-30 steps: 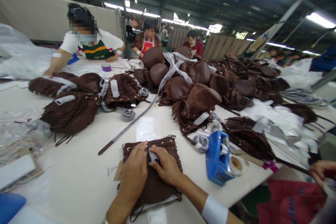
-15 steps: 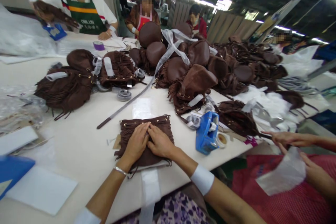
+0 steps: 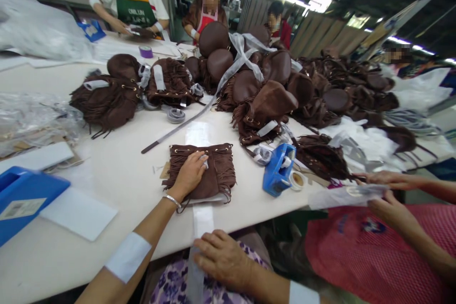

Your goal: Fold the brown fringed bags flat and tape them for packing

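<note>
A brown fringed suede bag (image 3: pixel 210 180) lies flat near the table's front edge. My left hand (image 3: pixel 190 172) rests on its middle, fingers bent around something small and whitish. A translucent strip (image 3: pixel 204 218) runs out from under the bag and hangs over the edge onto my lap. My right hand (image 3: pixel 224 257) is at the edge below the bag, its curled fingers closed on the hanging part of the strip. A small tan card (image 3: pixel 165 170) shows at the bag's left side.
A blue tape dispenser (image 3: pixel 280 171) and a tape roll (image 3: pixel 297 180) stand right of the bag. Brown bags (image 3: pixel 278 69) are heaped behind. A blue box (image 3: pixel 28 204) and white board (image 3: pixel 80 213) lie left. At the right, a co-worker's hands (image 3: pixel 392 199) hold translucent plastic.
My right hand has left the bag and moved down to the strip, closing on it. My left hand stays on the bag. The view has shifted, and the co-worker's plastic has moved left.
</note>
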The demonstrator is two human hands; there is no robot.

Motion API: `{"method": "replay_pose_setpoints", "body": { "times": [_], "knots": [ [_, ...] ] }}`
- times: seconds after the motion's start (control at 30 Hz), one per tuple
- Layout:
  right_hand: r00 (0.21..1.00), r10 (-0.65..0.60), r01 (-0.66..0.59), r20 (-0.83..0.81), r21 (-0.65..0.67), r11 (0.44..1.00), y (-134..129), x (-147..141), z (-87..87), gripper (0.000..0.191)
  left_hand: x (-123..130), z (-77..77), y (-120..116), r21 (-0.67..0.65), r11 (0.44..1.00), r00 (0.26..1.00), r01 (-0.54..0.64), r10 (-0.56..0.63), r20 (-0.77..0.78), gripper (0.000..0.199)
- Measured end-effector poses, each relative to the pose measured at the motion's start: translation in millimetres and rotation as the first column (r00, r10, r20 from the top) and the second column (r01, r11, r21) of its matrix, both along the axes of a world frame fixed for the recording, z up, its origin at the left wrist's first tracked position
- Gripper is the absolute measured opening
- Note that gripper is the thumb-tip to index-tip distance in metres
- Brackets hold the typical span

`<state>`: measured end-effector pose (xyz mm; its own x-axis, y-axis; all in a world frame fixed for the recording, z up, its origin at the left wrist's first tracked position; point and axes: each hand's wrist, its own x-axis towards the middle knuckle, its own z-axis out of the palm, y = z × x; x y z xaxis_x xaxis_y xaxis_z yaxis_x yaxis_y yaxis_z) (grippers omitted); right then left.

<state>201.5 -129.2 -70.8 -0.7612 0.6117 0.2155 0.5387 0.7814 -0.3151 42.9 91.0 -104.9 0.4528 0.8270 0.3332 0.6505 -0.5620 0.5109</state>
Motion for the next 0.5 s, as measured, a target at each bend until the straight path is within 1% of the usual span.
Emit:
{"method": "replay_pose_setpoints", "body": {
  "times": [0.03,0.1,0.2,0.27,0.33,0.4,0.47,0.5],
  "knots": [
    [1.0,-0.014,0.014,-0.014,0.02,1.0,-0.3,-1.9,-6.5,0.016,0.0,0.0,-0.2,0.008,1.0,1.0,0.001,-0.001,-0.003,0.038],
    [0.998,-0.052,0.054,-0.041,0.036,0.998,-1.8,-2.8,-13.5,0.009,0.3,-0.2,-0.8,0.024,1.0,1.0,0.001,0.0,-0.009,0.038],
    [0.99,-0.085,0.095,-0.115,0.089,0.991,-5.6,-0.3,-18.1,0.01,1.0,-1.0,-1.8,0.049,0.999,1.0,-0.002,0.003,-0.015,0.038],
    [0.981,-0.091,0.116,-0.169,0.142,0.983,-7.4,0.0,-25.0,0.013,1.4,-2.0,-2.2,0.063,0.998,1.0,-0.007,0.008,-0.016,0.038],
    [0.977,-0.082,0.118,-0.198,0.177,0.977,-8.4,-2.5,-38.1,0.014,1.4,-3.3,-2.1,0.075,0.997,1.0,-0.011,0.012,-0.017,0.038],
    [0.971,-0.092,0.136,-0.222,0.195,0.971,-9.3,-6.9,-55.8,0.015,1.1,-4.5,-1.8,0.084,0.996,1.0,-0.014,0.015,-0.019,0.037],
    [0.955,-0.145,0.199,-0.26,0.194,0.961,-10.5,-10.4,-72.3,0.021,0.8,-5.4,-1.4,0.092,0.996,1.0,-0.017,0.019,-0.023,0.037],
    [0.939,-0.176,0.239,-0.295,0.19,0.952,-11.4,-10.8,-77.8,0.026,0.8,-5.8,-1.2,0.095,0.995,0.999,-0.019,0.021,-0.024,0.037]
  ]
}}
